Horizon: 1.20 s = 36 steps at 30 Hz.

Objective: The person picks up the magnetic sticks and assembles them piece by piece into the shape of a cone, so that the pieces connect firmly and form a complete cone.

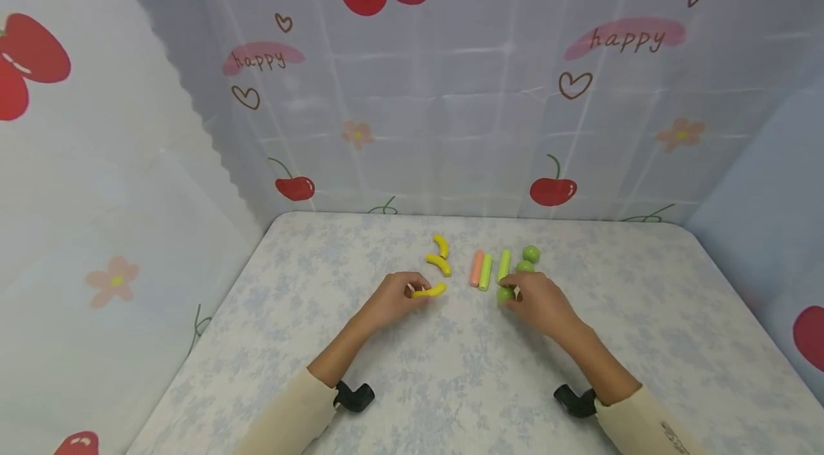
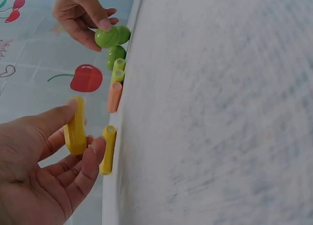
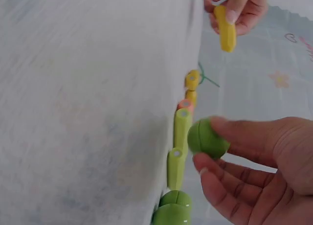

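Observation:
My left hand (image 1: 397, 299) pinches a yellow banana-shaped piece (image 1: 430, 290) between thumb and fingers; the left wrist view shows that piece (image 2: 75, 129) held upright. Two more yellow pieces (image 1: 439, 265) lie just beyond that hand. On the right, my right hand (image 1: 541, 303) pinches a green ball (image 1: 505, 295), and the right wrist view shows the ball (image 3: 208, 138) between thumb and fingertips. Two other green balls (image 1: 531, 253) rest behind the right hand. Between the hands lie an orange stick (image 1: 476, 268) and two light-green sticks (image 1: 486, 272), roughly parallel.
The pale patterned table (image 1: 270, 355) extends around both arms. A printed curtain (image 1: 418, 83) with cherries stands behind its far edge, and more sheeting covers both sides. Black wrist devices (image 1: 355, 396) sit at both sleeves.

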Each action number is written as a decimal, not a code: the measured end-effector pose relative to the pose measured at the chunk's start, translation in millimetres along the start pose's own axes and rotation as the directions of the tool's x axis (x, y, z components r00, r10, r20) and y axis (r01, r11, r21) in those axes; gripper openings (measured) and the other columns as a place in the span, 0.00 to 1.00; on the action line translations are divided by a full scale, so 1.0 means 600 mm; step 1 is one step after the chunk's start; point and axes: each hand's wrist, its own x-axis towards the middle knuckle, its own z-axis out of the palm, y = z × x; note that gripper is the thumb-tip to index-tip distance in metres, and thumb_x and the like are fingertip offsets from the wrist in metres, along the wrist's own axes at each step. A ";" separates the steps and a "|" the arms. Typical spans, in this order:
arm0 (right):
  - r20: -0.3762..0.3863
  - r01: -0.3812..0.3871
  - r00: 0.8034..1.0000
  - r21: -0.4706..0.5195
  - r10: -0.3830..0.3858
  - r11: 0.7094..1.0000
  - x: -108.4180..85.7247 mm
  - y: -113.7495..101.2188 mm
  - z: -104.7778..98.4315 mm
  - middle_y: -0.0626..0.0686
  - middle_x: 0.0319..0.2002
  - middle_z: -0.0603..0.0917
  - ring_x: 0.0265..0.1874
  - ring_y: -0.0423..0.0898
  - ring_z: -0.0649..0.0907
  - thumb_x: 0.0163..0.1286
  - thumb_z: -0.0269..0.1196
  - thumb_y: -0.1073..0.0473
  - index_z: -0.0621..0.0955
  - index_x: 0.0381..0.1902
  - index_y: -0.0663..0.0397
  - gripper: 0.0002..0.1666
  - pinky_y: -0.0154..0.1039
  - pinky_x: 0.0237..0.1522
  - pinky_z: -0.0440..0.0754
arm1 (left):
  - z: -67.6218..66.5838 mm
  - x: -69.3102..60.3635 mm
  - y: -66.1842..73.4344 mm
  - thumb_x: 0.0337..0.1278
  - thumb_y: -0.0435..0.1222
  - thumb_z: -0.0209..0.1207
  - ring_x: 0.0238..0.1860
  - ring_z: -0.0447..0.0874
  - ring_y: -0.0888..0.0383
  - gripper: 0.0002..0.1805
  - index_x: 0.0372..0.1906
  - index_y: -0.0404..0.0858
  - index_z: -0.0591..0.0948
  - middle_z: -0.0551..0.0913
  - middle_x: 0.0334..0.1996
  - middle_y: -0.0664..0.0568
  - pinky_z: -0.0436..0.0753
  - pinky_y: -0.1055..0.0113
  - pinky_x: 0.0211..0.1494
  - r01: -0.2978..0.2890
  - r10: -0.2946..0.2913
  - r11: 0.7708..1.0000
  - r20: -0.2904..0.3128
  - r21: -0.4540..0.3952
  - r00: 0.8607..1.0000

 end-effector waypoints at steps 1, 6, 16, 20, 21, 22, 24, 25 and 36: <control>-0.001 0.015 1.000 0.036 -0.015 0.999 -0.002 -0.001 -0.002 0.52 0.40 0.87 0.31 0.42 0.82 0.58 0.76 0.69 0.86 0.52 0.63 0.22 0.37 0.30 0.81 | 0.001 -0.002 0.001 0.64 0.38 0.68 0.33 0.80 0.60 0.06 0.44 0.45 0.87 0.83 0.40 0.55 0.81 0.67 0.33 -0.001 0.001 1.000 0.006 -0.025 1.000; 0.003 0.071 0.997 0.211 -0.073 0.975 -0.005 -0.007 -0.004 0.54 0.43 0.88 0.33 0.43 0.85 0.60 0.74 0.69 0.86 0.51 0.65 0.20 0.34 0.30 0.82 | 0.010 -0.010 0.000 0.64 0.38 0.68 0.29 0.82 0.57 0.07 0.45 0.45 0.87 0.83 0.43 0.54 0.82 0.66 0.31 0.014 -0.008 0.985 0.036 -0.173 0.999; 0.015 0.060 0.997 0.463 -0.076 0.884 -0.005 -0.017 0.019 0.54 0.47 0.87 0.39 0.48 0.87 0.62 0.75 0.63 0.86 0.50 0.60 0.18 0.35 0.37 0.85 | 0.022 -0.018 -0.011 0.60 0.35 0.71 0.29 0.85 0.52 0.10 0.47 0.44 0.86 0.86 0.40 0.53 0.85 0.61 0.33 -0.024 0.055 0.937 0.080 -0.349 0.995; 0.039 0.071 0.994 0.518 -0.106 0.852 -0.007 -0.019 0.024 0.56 0.50 0.86 0.42 0.50 0.87 0.63 0.74 0.62 0.85 0.52 0.62 0.20 0.35 0.38 0.86 | 0.022 -0.019 -0.008 0.60 0.32 0.70 0.30 0.86 0.49 0.11 0.47 0.43 0.87 0.83 0.44 0.53 0.86 0.60 0.34 -0.060 0.107 0.931 0.114 -0.360 0.988; 0.041 0.073 0.993 0.528 -0.112 0.846 -0.008 -0.019 0.025 0.57 0.50 0.86 0.42 0.50 0.87 0.64 0.73 0.63 0.85 0.53 0.62 0.20 0.35 0.39 0.86 | 0.022 -0.018 -0.007 0.59 0.32 0.71 0.30 0.86 0.49 0.11 0.46 0.42 0.87 0.83 0.45 0.52 0.86 0.60 0.33 -0.071 0.121 0.933 0.121 -0.354 0.985; 0.041 0.080 0.992 0.532 -0.120 0.843 -0.008 -0.019 0.026 0.57 0.51 0.86 0.42 0.51 0.87 0.64 0.73 0.63 0.85 0.53 0.62 0.20 0.35 0.39 0.86 | 0.022 -0.019 -0.006 0.59 0.32 0.71 0.30 0.86 0.49 0.11 0.46 0.42 0.87 0.82 0.44 0.52 0.86 0.61 0.33 -0.081 0.133 0.935 0.128 -0.345 0.983; 0.044 0.090 0.990 0.540 -0.135 0.837 -0.008 -0.020 0.029 0.58 0.52 0.86 0.43 0.51 0.87 0.64 0.73 0.63 0.85 0.53 0.62 0.20 0.35 0.40 0.86 | 0.021 -0.020 -0.004 0.58 0.33 0.72 0.29 0.86 0.51 0.11 0.46 0.43 0.88 0.82 0.42 0.52 0.85 0.62 0.33 -0.100 0.149 0.943 0.135 -0.316 0.980; 0.050 0.089 0.989 0.545 -0.138 0.834 -0.009 -0.020 0.031 0.58 0.52 0.86 0.43 0.51 0.87 0.65 0.73 0.63 0.85 0.54 0.62 0.20 0.35 0.40 0.86 | 0.021 -0.021 -0.003 0.57 0.34 0.72 0.29 0.85 0.53 0.11 0.45 0.43 0.88 0.82 0.41 0.52 0.85 0.63 0.33 -0.110 0.157 0.947 0.137 -0.301 0.978; 0.093 0.075 0.983 0.579 -0.157 0.812 -0.013 -0.028 0.039 0.57 0.52 0.86 0.44 0.52 0.86 0.65 0.73 0.62 0.84 0.55 0.61 0.20 0.36 0.40 0.85 | 0.027 -0.024 0.001 0.55 0.31 0.73 0.28 0.81 0.61 0.12 0.45 0.40 0.88 0.83 0.42 0.50 0.82 0.70 0.33 -0.143 0.184 0.956 0.145 -0.257 0.972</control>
